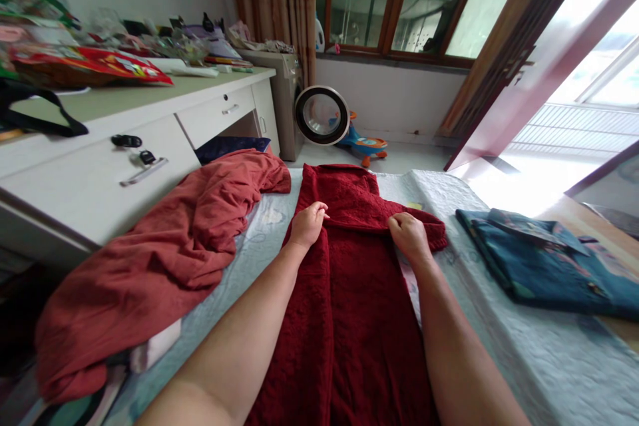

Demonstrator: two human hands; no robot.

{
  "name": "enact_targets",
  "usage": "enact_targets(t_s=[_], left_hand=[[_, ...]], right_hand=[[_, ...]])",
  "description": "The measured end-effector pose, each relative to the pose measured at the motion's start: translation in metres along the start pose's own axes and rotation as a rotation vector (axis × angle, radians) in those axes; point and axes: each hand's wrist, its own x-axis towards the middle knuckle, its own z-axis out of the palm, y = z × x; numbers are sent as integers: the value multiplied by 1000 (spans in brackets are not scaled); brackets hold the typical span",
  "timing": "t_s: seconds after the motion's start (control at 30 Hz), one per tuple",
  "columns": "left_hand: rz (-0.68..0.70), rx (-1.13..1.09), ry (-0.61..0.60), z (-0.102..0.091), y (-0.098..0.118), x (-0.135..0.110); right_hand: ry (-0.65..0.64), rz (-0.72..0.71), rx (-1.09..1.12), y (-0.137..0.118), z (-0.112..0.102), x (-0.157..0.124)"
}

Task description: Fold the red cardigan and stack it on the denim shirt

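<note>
A dark red garment [374, 319] lies lengthwise on the bed in front of me, and a sleeve-like part [424, 223] of it is laid across and sticks out to the right. My left hand [309, 223] is closed on the garment's fabric near its left side, thumb and fingers pinched together. On the right, my right hand [409, 234] is curled over the edge of the crosswise part, gripping the cloth. The garment's near end runs out of the bottom of the view between my forearms.
A crumpled lighter red garment [174, 239] lies to the left, beside a white desk [64, 180] heaped with packets. Folded denim clothing [539, 259] rests on the right of the bedsheet [564, 366]. Beyond the bed stand a washing machine [284, 96] with its round door [298, 113] open and a blue ride-on toy [362, 142].
</note>
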Motion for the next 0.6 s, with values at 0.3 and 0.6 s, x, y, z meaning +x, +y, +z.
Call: enact_targets(t_s=[0.3, 0.6], left_hand=[[147, 101, 113, -3, 2, 1], [84, 136, 166, 2, -19, 9]], right_hand=[[12, 47, 52, 21, -20, 3], [19, 469, -253, 53, -29, -5]])
